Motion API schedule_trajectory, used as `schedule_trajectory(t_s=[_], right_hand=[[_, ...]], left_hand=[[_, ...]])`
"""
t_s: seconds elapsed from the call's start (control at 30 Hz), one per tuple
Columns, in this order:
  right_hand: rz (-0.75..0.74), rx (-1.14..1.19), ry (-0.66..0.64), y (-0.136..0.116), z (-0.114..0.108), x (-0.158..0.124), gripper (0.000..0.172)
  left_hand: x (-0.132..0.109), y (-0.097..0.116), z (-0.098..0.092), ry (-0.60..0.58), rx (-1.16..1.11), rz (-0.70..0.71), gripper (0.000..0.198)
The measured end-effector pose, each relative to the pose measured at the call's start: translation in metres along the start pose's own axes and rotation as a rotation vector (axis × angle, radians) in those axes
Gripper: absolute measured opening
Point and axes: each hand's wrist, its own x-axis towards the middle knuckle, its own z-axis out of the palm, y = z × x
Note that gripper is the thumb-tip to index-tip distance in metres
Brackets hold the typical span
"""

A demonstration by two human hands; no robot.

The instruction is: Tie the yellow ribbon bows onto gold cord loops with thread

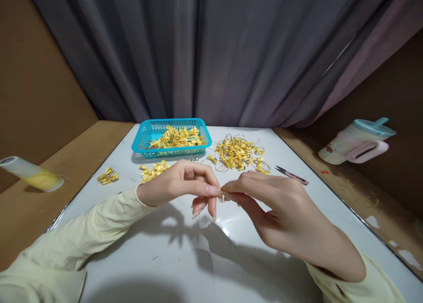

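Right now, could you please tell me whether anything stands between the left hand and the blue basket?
Yes: a small heap of yellow pieces, partly hidden by the left hand, lies just in front of the blue basket. A few small shiny bits lie to its right.

I can just make out a tiny brownish piece (221, 192) pinched at mid-frame between the fingertips of the left hand (176, 183) and right hand (284, 202), mostly hidden. Glossy yellow ribbon bows (237, 151) lie heaped right of upper centre, tangled with thin cords (215, 161); a small yellow bundle (108, 176) sits farther left.
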Motion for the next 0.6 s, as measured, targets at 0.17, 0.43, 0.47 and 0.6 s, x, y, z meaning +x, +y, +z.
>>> schedule_trajectory(t_s=[0.17,0.43,0.47,0.6], right_hand=[[0.029,0.017,0.019,-0.0005,-0.0013,0.0015,0.019],[0.078,0.116,0.071,0.0011,-0.0078,0.0043,0.02],[0.091,0.123,0.067,0.0016,-0.0081,0.005,0.02],[0.144,0.2,0.054,0.0048,-0.0064,0.0087,0.017]], left_hand=[[-0.0002,-0.0022,-0.0013,0.008,-0.004,-0.01,0.01],[0.0002,0.0028,0.0022,0.027,-0.024,-0.018,0.01],[0.0001,0.0025,0.0023,0.026,-0.028,-0.014,0.01],[-0.001,-0.0005,0.0015,0.025,-0.04,0.017,0.01]])
